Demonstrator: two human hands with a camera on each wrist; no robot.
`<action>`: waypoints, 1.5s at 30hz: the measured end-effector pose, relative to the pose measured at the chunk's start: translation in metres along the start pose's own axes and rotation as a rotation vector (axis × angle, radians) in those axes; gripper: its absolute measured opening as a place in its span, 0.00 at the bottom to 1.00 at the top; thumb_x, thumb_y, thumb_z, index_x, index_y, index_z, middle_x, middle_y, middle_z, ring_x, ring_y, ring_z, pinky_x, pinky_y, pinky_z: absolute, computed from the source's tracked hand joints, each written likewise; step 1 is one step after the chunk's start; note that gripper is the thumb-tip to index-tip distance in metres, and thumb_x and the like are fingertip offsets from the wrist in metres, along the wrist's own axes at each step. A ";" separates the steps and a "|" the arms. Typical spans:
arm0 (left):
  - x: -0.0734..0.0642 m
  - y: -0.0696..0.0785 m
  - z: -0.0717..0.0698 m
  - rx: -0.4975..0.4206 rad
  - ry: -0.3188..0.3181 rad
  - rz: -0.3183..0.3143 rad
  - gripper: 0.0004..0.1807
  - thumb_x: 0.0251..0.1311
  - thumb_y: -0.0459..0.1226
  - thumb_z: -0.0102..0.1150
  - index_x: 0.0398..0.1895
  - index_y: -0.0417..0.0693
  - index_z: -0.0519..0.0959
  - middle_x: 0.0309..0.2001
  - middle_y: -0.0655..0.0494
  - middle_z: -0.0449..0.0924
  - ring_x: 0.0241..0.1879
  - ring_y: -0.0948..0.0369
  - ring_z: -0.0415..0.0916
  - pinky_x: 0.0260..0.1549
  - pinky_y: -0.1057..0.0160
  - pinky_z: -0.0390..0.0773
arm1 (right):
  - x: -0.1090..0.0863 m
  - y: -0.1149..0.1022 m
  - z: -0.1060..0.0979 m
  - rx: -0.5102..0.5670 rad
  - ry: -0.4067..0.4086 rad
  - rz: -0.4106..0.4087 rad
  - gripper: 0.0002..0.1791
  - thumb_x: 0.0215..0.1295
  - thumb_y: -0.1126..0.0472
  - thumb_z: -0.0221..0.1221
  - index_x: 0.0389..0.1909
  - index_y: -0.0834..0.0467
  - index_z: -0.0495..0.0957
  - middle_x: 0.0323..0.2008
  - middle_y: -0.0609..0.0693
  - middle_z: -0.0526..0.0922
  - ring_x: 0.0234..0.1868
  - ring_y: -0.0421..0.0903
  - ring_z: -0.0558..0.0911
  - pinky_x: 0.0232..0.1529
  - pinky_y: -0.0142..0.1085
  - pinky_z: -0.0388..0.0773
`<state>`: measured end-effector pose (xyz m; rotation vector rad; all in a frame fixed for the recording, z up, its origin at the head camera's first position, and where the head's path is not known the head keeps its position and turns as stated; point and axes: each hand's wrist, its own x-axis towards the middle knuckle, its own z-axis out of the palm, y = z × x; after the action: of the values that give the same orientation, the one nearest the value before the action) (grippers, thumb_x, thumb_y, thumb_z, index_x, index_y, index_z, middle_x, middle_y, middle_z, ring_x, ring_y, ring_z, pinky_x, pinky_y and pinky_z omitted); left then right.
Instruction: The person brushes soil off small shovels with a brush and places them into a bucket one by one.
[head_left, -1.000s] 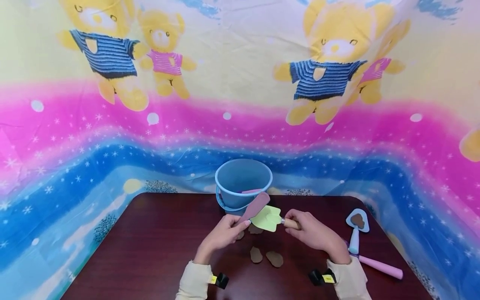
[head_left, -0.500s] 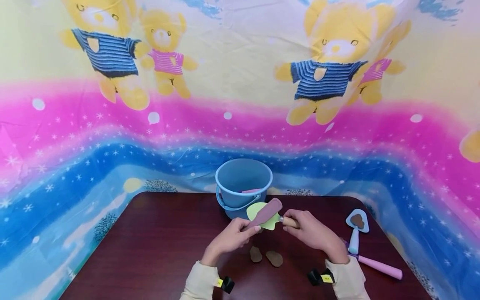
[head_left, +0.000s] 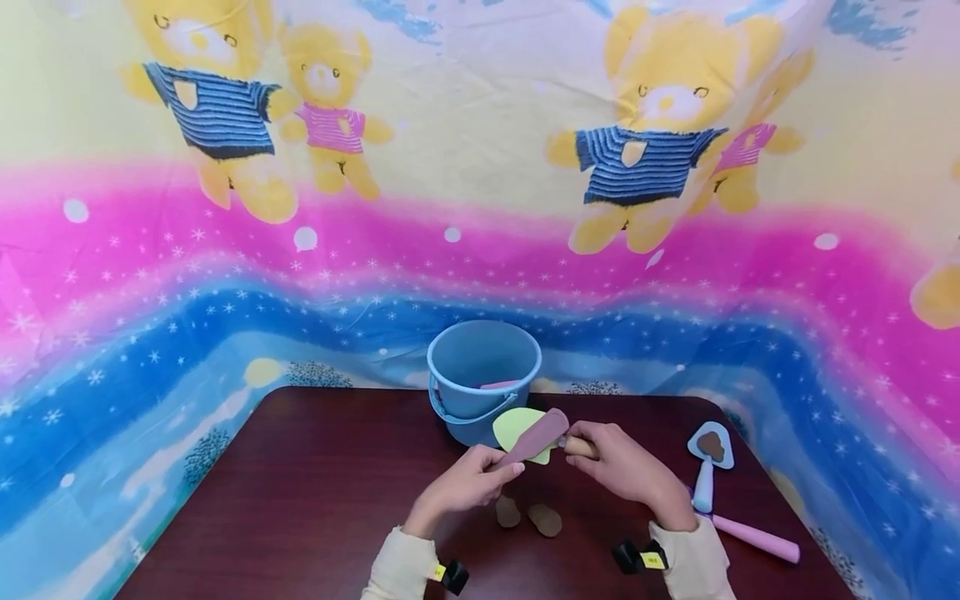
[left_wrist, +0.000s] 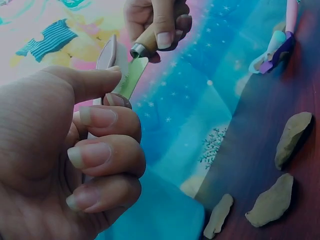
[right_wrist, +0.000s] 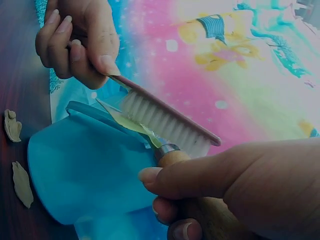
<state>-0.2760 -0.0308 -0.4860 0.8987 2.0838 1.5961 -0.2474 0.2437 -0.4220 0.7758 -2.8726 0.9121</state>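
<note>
In the head view my left hand (head_left: 468,482) pinches the handle of a mauve brush (head_left: 543,437). My right hand (head_left: 622,465) grips the wooden handle (head_left: 581,447) of a small trowel with a pale green blade (head_left: 513,426). The brush lies across the blade, its head reaching near the trowel's neck. White bristles (right_wrist: 165,122) face the blade in the right wrist view, right at its surface. Beneath the hands, flat brown pieces (head_left: 545,520) lie on the table; the left wrist view shows several.
A light blue bucket (head_left: 472,429) with a pink thing inside stands behind the hands. To the right, a blue shovel (head_left: 703,487) bearing a brown piece (head_left: 710,447) lies over a pink-handled tool (head_left: 757,539). The dark table (head_left: 300,492) ends at a printed cloth.
My left hand has moved right and slightly down, carrying the brush across the trowel blade toward its handle. The right hand stays almost in place.
</note>
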 end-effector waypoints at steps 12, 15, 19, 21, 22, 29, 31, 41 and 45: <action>-0.006 -0.002 -0.010 -0.007 -0.009 -0.011 0.15 0.76 0.47 0.53 0.37 0.46 0.80 0.15 0.59 0.61 0.14 0.64 0.57 0.18 0.67 0.64 | -0.001 -0.004 -0.002 -0.025 0.004 -0.006 0.06 0.69 0.57 0.65 0.43 0.52 0.80 0.30 0.39 0.77 0.30 0.35 0.75 0.36 0.33 0.74; -0.007 -0.003 -0.015 -0.004 -0.014 -0.015 0.16 0.76 0.47 0.53 0.33 0.46 0.78 0.15 0.60 0.61 0.14 0.64 0.57 0.18 0.67 0.64 | -0.001 -0.003 -0.003 -0.032 0.007 -0.014 0.06 0.69 0.58 0.64 0.44 0.52 0.80 0.31 0.39 0.77 0.31 0.35 0.74 0.36 0.33 0.73; -0.012 -0.004 -0.024 0.014 -0.006 -0.018 0.21 0.76 0.48 0.52 0.25 0.45 0.71 0.15 0.60 0.60 0.14 0.65 0.57 0.17 0.68 0.63 | -0.002 -0.004 -0.006 -0.025 0.007 -0.013 0.05 0.70 0.58 0.64 0.44 0.52 0.80 0.30 0.39 0.77 0.30 0.35 0.74 0.36 0.33 0.72; -0.014 -0.005 -0.029 0.030 0.010 -0.011 0.24 0.76 0.48 0.52 0.22 0.45 0.68 0.14 0.60 0.59 0.13 0.64 0.56 0.17 0.68 0.62 | -0.003 -0.004 -0.007 -0.015 0.007 -0.013 0.05 0.70 0.58 0.64 0.44 0.51 0.80 0.29 0.40 0.76 0.30 0.35 0.73 0.35 0.33 0.72; -0.015 -0.005 -0.031 0.036 0.015 -0.007 0.25 0.76 0.48 0.52 0.21 0.44 0.67 0.14 0.60 0.58 0.13 0.64 0.56 0.17 0.68 0.62 | -0.004 -0.005 -0.008 -0.013 0.008 -0.014 0.05 0.70 0.58 0.64 0.44 0.51 0.80 0.29 0.40 0.75 0.29 0.35 0.73 0.35 0.33 0.71; -0.020 -0.010 -0.042 0.047 0.059 -0.018 0.26 0.77 0.46 0.52 0.22 0.38 0.66 0.14 0.59 0.59 0.12 0.65 0.55 0.16 0.67 0.62 | -0.006 -0.004 -0.009 0.004 0.010 -0.025 0.04 0.71 0.57 0.63 0.43 0.51 0.79 0.27 0.41 0.73 0.27 0.35 0.71 0.35 0.33 0.70; -0.021 -0.011 -0.044 0.053 0.069 -0.022 0.26 0.77 0.46 0.52 0.23 0.36 0.67 0.14 0.59 0.59 0.12 0.65 0.56 0.16 0.67 0.63 | -0.006 -0.003 -0.009 0.007 0.009 -0.027 0.05 0.71 0.57 0.63 0.44 0.51 0.80 0.27 0.41 0.73 0.28 0.35 0.72 0.35 0.33 0.70; -0.025 -0.003 -0.045 0.044 0.120 -0.013 0.19 0.76 0.44 0.54 0.27 0.41 0.73 0.16 0.56 0.61 0.14 0.64 0.57 0.18 0.67 0.64 | -0.006 -0.003 -0.007 0.025 0.010 -0.034 0.05 0.71 0.59 0.63 0.45 0.52 0.80 0.28 0.41 0.74 0.29 0.35 0.73 0.36 0.33 0.72; -0.023 0.002 -0.039 0.025 0.106 0.022 0.21 0.76 0.43 0.53 0.27 0.37 0.71 0.16 0.57 0.60 0.14 0.64 0.56 0.18 0.68 0.63 | -0.005 -0.004 -0.005 0.028 0.007 -0.036 0.05 0.70 0.59 0.64 0.44 0.52 0.80 0.28 0.40 0.75 0.29 0.35 0.73 0.36 0.33 0.72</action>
<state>-0.2833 -0.0735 -0.4745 0.8658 2.1772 1.6660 -0.2416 0.2460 -0.4172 0.8224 -2.8354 0.9508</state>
